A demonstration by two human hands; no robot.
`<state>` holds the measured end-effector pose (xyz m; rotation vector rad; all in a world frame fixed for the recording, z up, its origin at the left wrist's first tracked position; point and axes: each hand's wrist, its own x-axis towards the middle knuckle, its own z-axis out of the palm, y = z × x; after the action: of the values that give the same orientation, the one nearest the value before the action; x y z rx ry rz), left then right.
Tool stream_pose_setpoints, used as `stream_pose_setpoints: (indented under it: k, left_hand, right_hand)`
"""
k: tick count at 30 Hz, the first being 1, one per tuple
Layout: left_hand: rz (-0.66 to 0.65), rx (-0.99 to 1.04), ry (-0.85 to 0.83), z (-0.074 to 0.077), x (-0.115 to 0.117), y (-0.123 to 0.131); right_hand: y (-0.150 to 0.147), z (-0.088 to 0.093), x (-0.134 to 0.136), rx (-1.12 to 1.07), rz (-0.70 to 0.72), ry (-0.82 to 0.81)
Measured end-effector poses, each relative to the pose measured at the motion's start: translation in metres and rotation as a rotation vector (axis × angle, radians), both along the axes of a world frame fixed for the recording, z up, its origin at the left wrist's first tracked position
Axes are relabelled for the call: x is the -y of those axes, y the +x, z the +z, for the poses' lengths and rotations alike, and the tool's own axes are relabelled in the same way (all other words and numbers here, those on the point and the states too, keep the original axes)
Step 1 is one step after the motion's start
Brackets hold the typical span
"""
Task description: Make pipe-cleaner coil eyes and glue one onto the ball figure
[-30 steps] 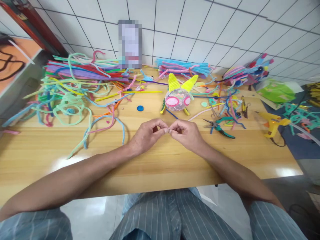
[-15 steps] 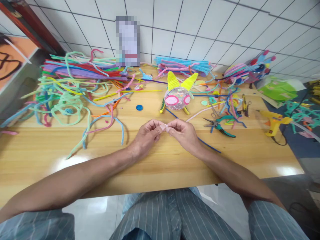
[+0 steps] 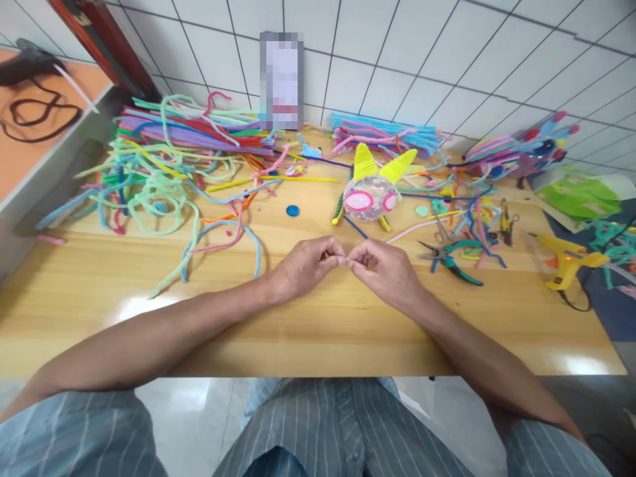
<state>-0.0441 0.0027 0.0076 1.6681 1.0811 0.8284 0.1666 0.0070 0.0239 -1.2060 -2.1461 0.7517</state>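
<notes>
A craft workspace; heaped pipe cleaners [image 3: 149, 189], pliers [image 3: 450, 258] and a glue gun [image 3: 566, 262] show it.

Left grip [image 3: 309, 268] and right grip [image 3: 390, 273] close together near yellow-eared figure [image 3: 368, 199].

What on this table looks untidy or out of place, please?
The loose pipe cleaners on the left: they lie curled and tangled across one another, while the bundle behind them is roughly straight. I see no clear spill or damage.
</notes>
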Motion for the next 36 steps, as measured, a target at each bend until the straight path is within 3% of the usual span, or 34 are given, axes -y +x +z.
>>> stream_pose_setpoints:
  k: [6, 13, 17, 21, 29, 36]
  left_hand:
    - [0.015, -0.041, 0.048, 0.000, 0.000, -0.001]
    - [0.120, 0.402, -0.269, -0.007, 0.003, 0.007]
    - [0.168, 0.529, -0.363, -0.011, 0.009, 0.014]
    - [0.164, 0.508, -0.297, -0.010, 0.009, 0.015]
    - [0.039, 0.202, -0.133, -0.001, -0.001, 0.002]
    - [0.002, 0.248, -0.205, -0.003, -0.004, 0.003]
  right_hand:
    - [-0.001, -0.001, 0.001, -0.017, -0.010, -0.058]
    - [-0.004, -0.004, -0.004, -0.389, -0.077, -0.462]
    - [-0.009, -0.010, -0.004, -0.484, -0.125, -0.570]
    - [-0.010, -0.008, -0.002, -0.476, -0.133, -0.552]
    - [0.000, 0.012, -0.006, -0.229, -0.076, -0.363]
    - [0.002, 0.009, -0.011, -0.316, -0.073, -0.465]
